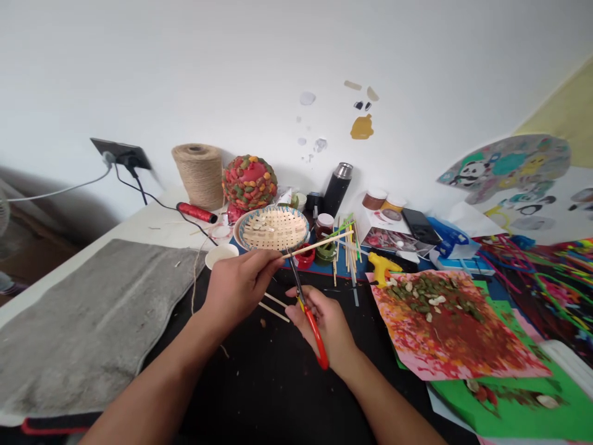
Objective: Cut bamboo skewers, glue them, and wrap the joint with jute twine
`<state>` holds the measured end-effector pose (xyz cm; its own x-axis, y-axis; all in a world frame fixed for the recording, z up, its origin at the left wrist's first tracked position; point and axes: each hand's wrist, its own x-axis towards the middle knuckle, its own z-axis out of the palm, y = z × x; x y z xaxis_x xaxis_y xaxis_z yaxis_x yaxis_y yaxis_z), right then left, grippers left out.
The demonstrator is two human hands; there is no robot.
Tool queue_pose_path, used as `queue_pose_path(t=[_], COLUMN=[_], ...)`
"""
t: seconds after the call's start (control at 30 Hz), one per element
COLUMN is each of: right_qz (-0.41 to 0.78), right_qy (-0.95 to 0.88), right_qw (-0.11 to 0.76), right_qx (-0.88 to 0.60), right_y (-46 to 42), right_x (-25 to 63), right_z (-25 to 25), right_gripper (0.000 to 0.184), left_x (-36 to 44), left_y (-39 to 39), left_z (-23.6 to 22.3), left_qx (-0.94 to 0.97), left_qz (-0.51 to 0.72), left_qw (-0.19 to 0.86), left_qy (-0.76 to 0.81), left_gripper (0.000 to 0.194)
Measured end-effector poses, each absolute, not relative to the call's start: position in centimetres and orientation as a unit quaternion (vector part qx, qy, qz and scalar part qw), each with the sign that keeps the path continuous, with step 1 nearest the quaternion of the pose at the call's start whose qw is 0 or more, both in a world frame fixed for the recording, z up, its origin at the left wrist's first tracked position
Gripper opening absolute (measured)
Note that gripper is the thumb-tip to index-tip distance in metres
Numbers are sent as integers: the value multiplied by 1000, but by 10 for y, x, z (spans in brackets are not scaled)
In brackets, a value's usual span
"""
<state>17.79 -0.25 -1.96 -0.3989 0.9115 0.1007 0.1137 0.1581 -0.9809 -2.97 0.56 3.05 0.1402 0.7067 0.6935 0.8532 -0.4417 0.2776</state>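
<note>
Pinching the pale stick (pixel 324 243), your left hand (pixel 241 278) holds it at the blades of the scissors (pixel 316 337) gripped in your right hand (pixel 334 324), above the black mat (pixel 259 383), toward its far edge.

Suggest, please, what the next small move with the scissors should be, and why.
I would probably squeeze the scissors gently with the right hand: the blades seem to meet the thin stick just beyond the left hand, whose fingers already grip it.
</note>
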Motion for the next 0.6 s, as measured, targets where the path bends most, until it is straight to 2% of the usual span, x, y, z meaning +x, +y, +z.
queue_pose_path(t=[0.27, 0.6], right_qz=[508, 503], right_qy=[-658, -658], right_qw=[377, 380], right_qx=[-407, -412], right_y=[-4, -5], right_x=[184, 183], right_z=[-18, -17], right_gripper=[38, 38], left_x=[-29, -26], left_y=[5, 4], left_z=[28, 27], left_qx=[-756, -765], left_qz=[-413, -410], left_qw=[95, 103], left_qy=[-498, -485], left_gripper=[20, 21])
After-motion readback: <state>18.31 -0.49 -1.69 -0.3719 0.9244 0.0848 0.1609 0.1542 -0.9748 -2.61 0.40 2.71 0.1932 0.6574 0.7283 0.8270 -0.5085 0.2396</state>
